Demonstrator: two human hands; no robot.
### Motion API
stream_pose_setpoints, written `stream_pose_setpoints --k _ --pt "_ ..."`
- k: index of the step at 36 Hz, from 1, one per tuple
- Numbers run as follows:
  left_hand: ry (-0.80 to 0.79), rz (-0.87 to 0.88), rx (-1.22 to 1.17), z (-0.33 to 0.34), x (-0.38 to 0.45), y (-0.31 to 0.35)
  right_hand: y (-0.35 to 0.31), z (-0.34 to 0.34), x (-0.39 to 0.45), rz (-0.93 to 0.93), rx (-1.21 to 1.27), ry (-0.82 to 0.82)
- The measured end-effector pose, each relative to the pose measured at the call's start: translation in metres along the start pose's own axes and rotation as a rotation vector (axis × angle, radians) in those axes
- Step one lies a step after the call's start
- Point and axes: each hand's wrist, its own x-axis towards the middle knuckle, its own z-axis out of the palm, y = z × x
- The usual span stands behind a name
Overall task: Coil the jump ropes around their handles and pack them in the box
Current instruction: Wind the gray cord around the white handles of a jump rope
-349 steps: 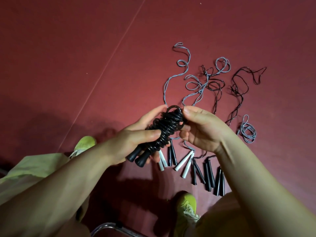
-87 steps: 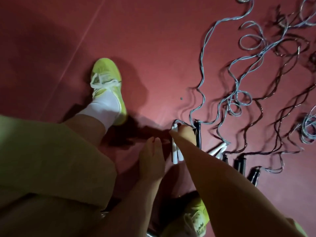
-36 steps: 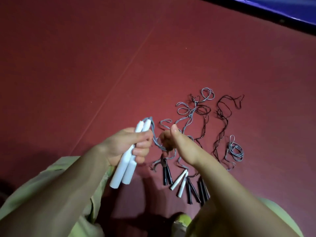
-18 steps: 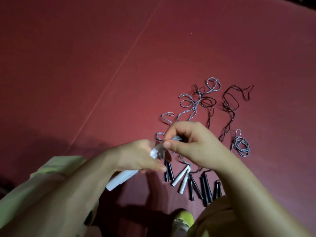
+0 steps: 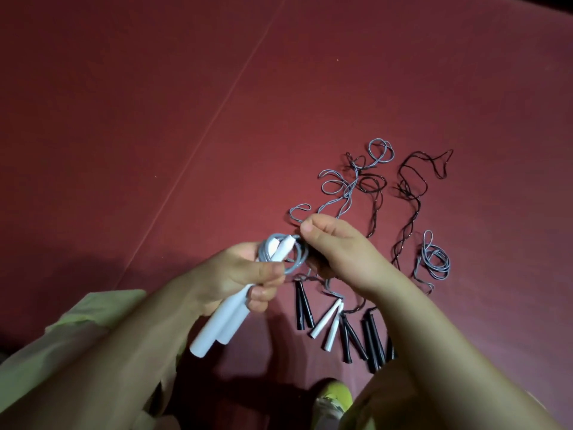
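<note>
My left hand [image 5: 238, 274] grips a pair of white handles [image 5: 223, 324] side by side, their tips pointing up and right. A grey rope [image 5: 296, 259] loops once or twice around the handle tips. My right hand [image 5: 338, 252] pinches that grey rope just right of the tips. On the red floor below lie more ropes: black handles [image 5: 302, 308], another white handle pair [image 5: 328, 324] and further black handles [image 5: 370, 339], partly hidden by my right forearm. No box is in view.
Loose grey rope [image 5: 341, 184] and black rope [image 5: 409, 193] trail in tangles across the red mat [image 5: 155, 119] beyond my hands. A small grey coil [image 5: 434, 259] lies at the right. My yellow-green shoe [image 5: 333, 398] shows at the bottom.
My right hand has carried the grey rope around the tips of the white handles, forming a loop there. The left hand has tilted the handles more upright.
</note>
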Motion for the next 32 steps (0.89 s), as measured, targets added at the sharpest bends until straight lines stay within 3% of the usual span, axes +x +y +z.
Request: stream_pose_setpoints --k 5,14,20,25,32 --pt "0.075 -0.012 0.08 0.001 0.0 0.003 0.005 -0.002 -0.002 -0.104 -0.257 -0.038" --pt "0.176 0.04 0.157 -0.003 0.0 0.009 0.015 0.004 -0.003 -0.039 -0.315 -0.122" --pt "0.209 0.081 0.26 -0.001 -0.001 0.009 0.013 0.011 0.0 -0.009 -0.208 -0.046" --pt "0.207 0.082 0.375 0.0 0.001 0.008 0.015 0.013 0.0 0.083 -0.077 -0.065" --pt "0.205 0.018 0.468 0.002 -0.004 0.01 0.019 0.017 -0.003 0.051 -0.069 -0.118"
